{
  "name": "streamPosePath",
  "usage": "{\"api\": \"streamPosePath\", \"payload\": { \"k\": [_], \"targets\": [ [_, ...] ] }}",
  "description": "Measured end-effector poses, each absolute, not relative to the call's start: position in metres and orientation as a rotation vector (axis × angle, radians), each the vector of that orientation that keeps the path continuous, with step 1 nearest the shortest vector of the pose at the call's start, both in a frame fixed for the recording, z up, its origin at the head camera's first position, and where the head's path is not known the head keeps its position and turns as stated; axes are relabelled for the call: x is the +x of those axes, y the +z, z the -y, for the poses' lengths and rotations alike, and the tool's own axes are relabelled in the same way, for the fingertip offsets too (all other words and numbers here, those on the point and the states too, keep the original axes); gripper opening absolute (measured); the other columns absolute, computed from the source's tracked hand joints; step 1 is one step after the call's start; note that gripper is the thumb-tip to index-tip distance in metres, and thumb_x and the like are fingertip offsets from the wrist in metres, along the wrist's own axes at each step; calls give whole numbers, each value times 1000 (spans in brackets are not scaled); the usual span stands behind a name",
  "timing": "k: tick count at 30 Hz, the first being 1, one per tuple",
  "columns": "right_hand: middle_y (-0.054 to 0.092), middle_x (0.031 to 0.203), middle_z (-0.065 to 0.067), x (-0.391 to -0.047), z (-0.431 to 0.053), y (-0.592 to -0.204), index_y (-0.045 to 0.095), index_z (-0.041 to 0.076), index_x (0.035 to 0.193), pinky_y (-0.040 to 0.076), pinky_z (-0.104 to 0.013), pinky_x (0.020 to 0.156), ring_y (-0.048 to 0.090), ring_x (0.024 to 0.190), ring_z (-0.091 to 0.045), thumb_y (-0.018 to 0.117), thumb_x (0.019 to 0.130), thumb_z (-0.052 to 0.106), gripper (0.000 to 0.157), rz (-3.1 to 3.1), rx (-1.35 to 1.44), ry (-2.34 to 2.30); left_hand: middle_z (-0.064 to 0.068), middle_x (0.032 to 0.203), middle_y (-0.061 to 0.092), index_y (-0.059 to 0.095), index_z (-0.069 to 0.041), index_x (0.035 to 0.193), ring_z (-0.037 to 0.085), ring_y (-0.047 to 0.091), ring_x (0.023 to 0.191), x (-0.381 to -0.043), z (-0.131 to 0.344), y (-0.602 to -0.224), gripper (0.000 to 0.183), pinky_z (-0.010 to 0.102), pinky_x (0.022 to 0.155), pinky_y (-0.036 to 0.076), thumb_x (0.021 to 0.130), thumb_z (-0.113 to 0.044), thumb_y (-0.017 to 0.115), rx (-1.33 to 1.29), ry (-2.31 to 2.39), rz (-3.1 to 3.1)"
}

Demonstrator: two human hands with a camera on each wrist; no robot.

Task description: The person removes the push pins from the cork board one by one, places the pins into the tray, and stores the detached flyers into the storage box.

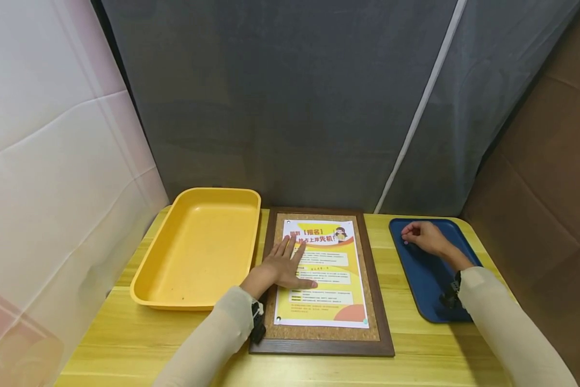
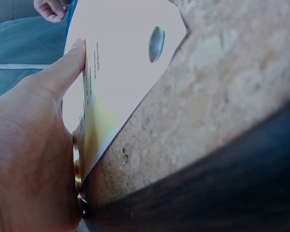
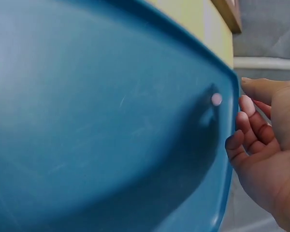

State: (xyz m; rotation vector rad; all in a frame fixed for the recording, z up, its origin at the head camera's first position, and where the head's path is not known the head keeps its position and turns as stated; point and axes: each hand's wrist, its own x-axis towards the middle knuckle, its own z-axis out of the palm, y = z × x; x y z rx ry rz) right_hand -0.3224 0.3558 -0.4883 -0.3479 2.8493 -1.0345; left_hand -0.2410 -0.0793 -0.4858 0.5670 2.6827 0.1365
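Note:
My left hand (image 1: 285, 269) rests with spread fingers on a printed poster (image 1: 326, 317), which lies on a framed corkboard (image 1: 377, 328). A silver thumbtack (image 2: 156, 44) sits in one poster corner in the left wrist view; a pale green thumbtack (image 1: 365, 321) marks the lower right corner. Over the far end of a blue tray (image 1: 427, 285) is my right hand (image 1: 426, 237), its fingers loosely bent. Just by those fingertips, a small pink round piece (image 3: 216, 99), like a thumbtack head, lies on the tray. Nothing shows held between thumb and fingers.
A deep yellow tray (image 1: 198, 247) stands left of the corkboard on the wooden table (image 1: 106, 344). A dark grey curtain (image 1: 294, 107) hangs behind. A pale sheet (image 1: 52, 134) closes the left side, a brown one (image 1: 551, 177) the right.

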Motion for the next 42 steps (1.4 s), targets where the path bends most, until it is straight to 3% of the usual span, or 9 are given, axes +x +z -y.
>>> {"api": "streamPosePath", "payload": {
  "k": [9,18,24,33,42],
  "targets": [
    [70,94,-17,-326,-328,-482,70,-7,112,53,-29,64,64,80,-33,66,105,8,17,-2822,-452,-1103,17,177,-14,-2,-14,172,35,-11,164,-242,80,-488,119,51,132,2,91,-84,52,574,148,-2655],
    [73,96,-14,-333,-296,-474,72,-10,112,52,-26,71,66,85,-25,68,103,5,18,-2819,-600,-1115,16,177,-12,0,-16,172,34,-9,164,-242,79,-488,118,51,132,4,91,-84,52,576,124,-2678],
    [73,94,-13,-337,-273,-470,74,-6,107,52,-28,74,64,85,-21,69,102,5,14,-2828,-691,-1104,15,177,-13,0,-16,172,33,-9,164,-244,79,-489,118,50,132,3,91,-84,52,568,126,-2679],
    [71,93,-14,-339,-235,-470,73,-6,108,49,-30,72,61,84,-20,71,100,4,13,-2788,-702,-1111,16,177,-13,-1,-16,172,34,-10,164,-243,79,-489,119,50,132,3,91,-84,52,574,122,-2675],
    [71,88,-11,-346,-204,-479,72,-7,105,49,-24,68,64,77,-20,66,98,0,11,-2715,-819,-1176,16,176,-17,-3,-16,172,34,-13,164,-243,77,-490,119,50,132,0,91,-85,51,564,112,-2664]
  ]
}}
